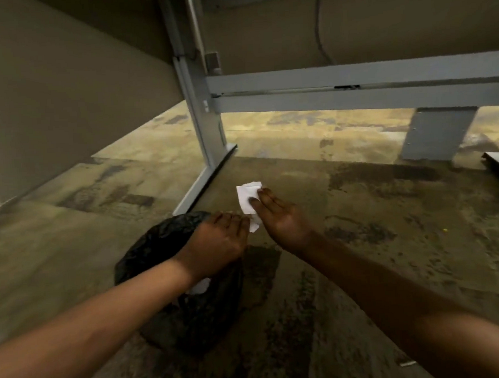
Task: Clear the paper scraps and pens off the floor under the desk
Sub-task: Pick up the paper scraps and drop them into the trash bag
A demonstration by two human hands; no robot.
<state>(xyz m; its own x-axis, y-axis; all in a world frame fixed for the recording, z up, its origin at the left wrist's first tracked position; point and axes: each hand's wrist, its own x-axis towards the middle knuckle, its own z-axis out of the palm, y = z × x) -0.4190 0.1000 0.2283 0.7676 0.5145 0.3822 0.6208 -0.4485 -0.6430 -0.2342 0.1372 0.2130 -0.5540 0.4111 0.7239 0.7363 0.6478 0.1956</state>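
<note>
A white paper scrap [248,199], creased and bent, is lifted off the carpet, with the right hand [281,216] pinching its right side and its lower corner reaching the left hand [216,242]. A second white scrap [200,286], probably paper, shows in the mouth of the black bag [188,307] below the left wrist

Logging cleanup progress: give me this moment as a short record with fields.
setting: carpet floor under a desk, beside a grey desk leg
right hand: fingers on a white paper scrap
left hand: at the top edge of a black bag, fingertips touching the scrap's lower corner
bag: on the floor; something white shows under the left wrist
other litter: small yellow speck to the right; white sliver near the right forearm
pens: none visible
</note>
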